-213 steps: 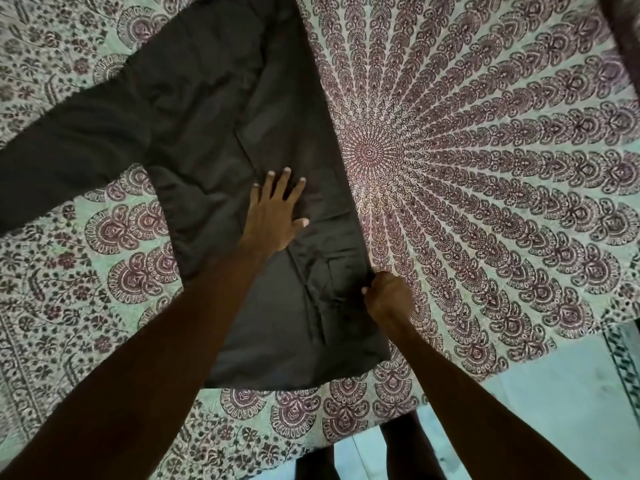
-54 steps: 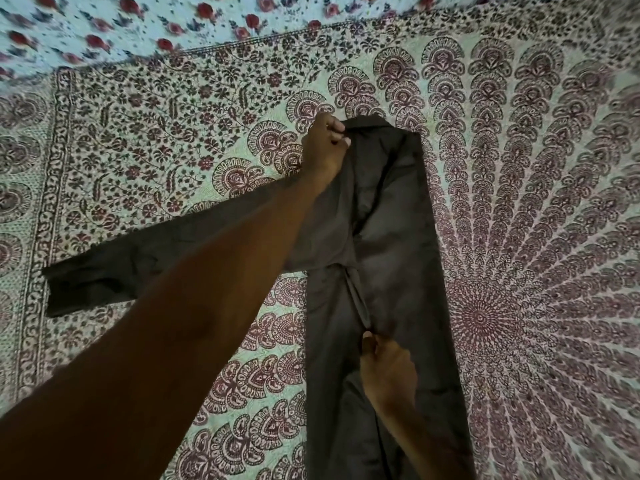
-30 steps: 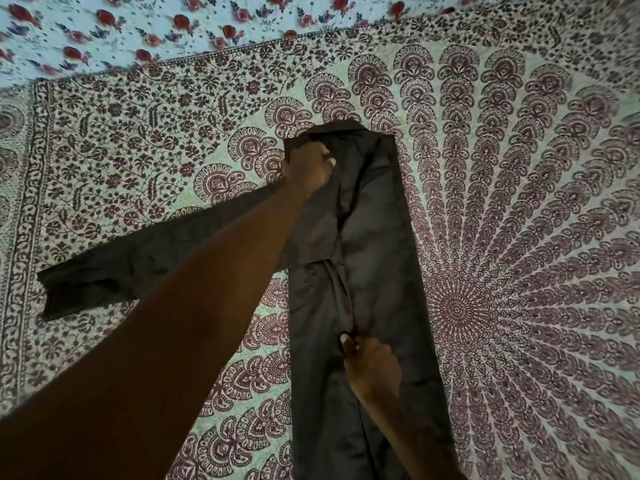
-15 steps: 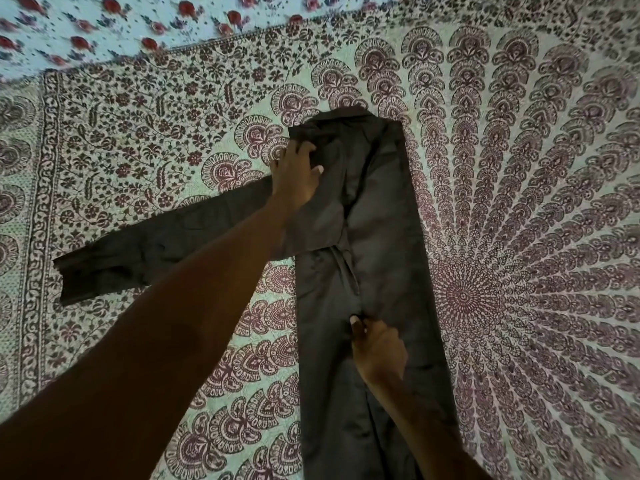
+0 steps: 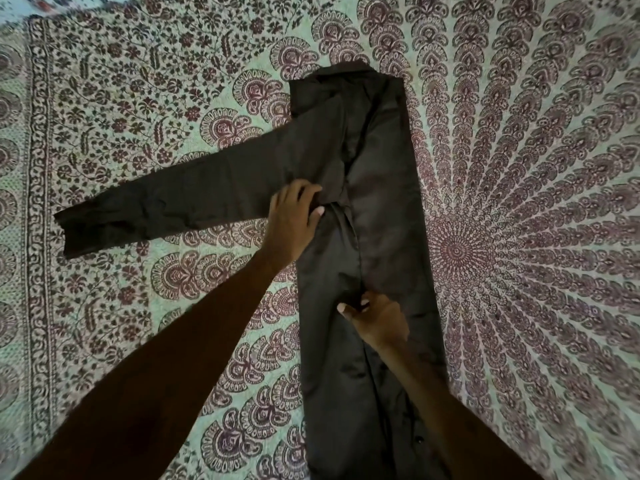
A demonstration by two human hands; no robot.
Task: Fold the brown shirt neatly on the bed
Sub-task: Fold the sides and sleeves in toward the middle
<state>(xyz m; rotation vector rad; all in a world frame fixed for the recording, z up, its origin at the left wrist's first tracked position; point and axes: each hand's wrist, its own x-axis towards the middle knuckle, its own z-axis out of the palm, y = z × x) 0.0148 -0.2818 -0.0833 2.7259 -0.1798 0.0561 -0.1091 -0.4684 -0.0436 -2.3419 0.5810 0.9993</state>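
The brown shirt (image 5: 384, 188) lies on the bed as a long narrow strip, collar end far from me, both sides folded in toward the middle. Its left sleeve (image 5: 180, 202) sticks out flat to the left. My left hand (image 5: 294, 223) rests palm down where that sleeve meets the body, fingers apart and pressing the cloth. My right hand (image 5: 377, 320) is lower on the strip, its fingers curled and pinching the folded edge along the middle seam. My forearms hide part of the lower strip.
The patterned mandala bedspread (image 5: 519, 244) covers the whole bed, with its border band (image 5: 38, 202) running down the left. A floral sheet (image 5: 20, 8) shows at the far top left corner.
My left hand has slid from the shoulder near the collar down to the sleeve joint and opened out flat. My right hand has stayed pinching the middle fold.
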